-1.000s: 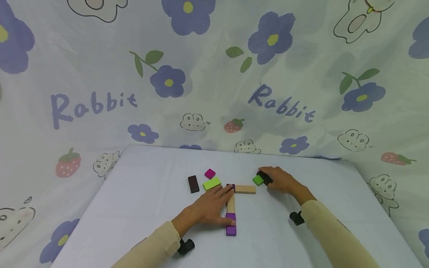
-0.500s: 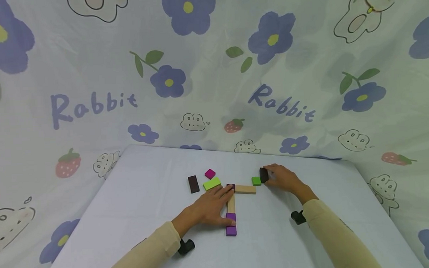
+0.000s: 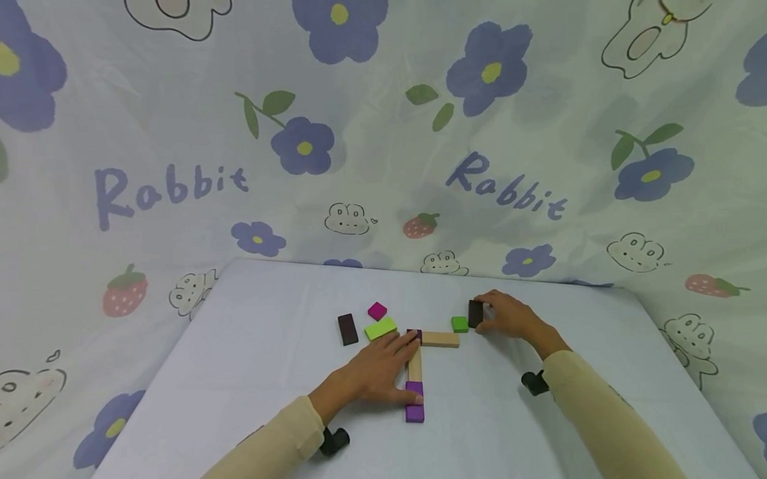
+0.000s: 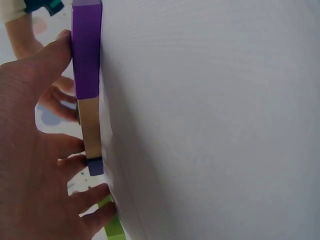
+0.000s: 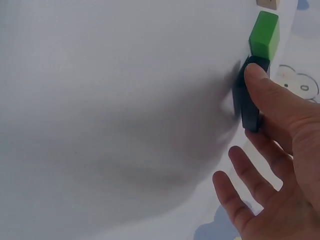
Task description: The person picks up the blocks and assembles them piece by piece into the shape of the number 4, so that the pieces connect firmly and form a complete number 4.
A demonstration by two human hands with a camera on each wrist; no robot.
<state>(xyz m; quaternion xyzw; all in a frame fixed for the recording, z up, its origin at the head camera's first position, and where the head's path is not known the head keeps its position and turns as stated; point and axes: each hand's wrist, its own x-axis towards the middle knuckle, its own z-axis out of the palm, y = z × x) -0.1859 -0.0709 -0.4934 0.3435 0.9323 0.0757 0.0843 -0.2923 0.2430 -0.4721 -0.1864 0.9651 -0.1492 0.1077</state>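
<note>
My left hand [image 3: 375, 370] rests with spread fingers along a line of blocks. Its thumb touches the purple blocks [image 3: 415, 413], and fingertips reach a light wooden block [image 3: 415, 365] and a dark purple block [image 3: 415, 334] at the far end. From that corner a second wooden block [image 3: 440, 339] lies to the right. Farther right, my right hand [image 3: 511, 316] pinches a dark block [image 3: 475, 314] between thumb and index finger. In the right wrist view this dark block [image 5: 251, 102] stands close to a small green block [image 5: 265, 35]; the other fingers are spread away from it.
Left of the line lie a lime green block [image 3: 381, 328], a small magenta block [image 3: 377, 310] and another dark block [image 3: 347, 329]. A white cloth covers the table [image 3: 265, 307]. Behind it hangs a patterned curtain [image 3: 367, 127]. Black wrist devices [image 3: 334, 442] sit under both forearms.
My right hand has turned the dark block from a slant to nearly straight and shifted it right. The green block has straightened and no longer sits askew. My left hand has stayed put.
</note>
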